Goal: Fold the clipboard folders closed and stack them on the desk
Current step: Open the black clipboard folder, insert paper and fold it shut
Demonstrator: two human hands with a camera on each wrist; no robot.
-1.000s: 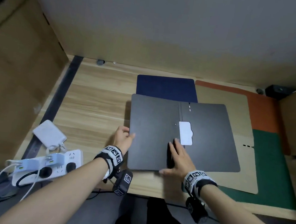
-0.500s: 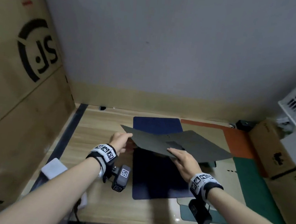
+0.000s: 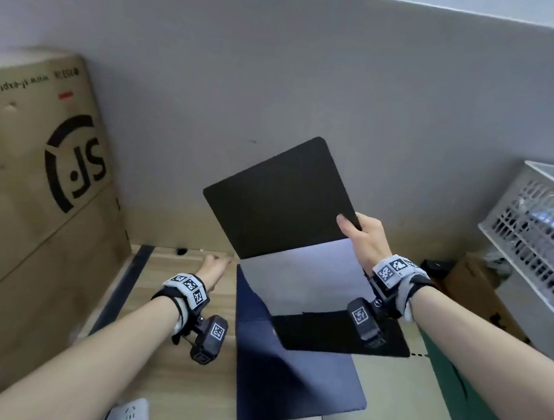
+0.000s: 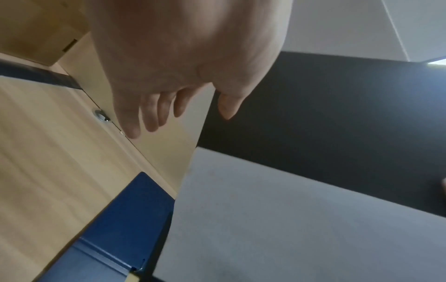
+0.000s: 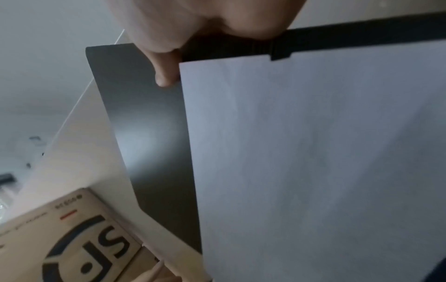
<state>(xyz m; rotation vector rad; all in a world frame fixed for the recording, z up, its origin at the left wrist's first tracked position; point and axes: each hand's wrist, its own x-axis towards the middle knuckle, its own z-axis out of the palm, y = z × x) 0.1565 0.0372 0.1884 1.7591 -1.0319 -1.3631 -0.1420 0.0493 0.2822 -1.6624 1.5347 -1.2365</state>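
Right hand point(image 3: 366, 241) grips the raised black folder point(image 3: 279, 203); only its wrist view shows the paper point(image 5: 313, 162) clipped. Left hand point(image 3: 213, 271) hovers slack beside the blue folder point(image 3: 285, 381).

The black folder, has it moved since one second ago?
Yes. The black folder was lying flat and open on the wooden desk; now the right hand holds it lifted, above the blue folder.
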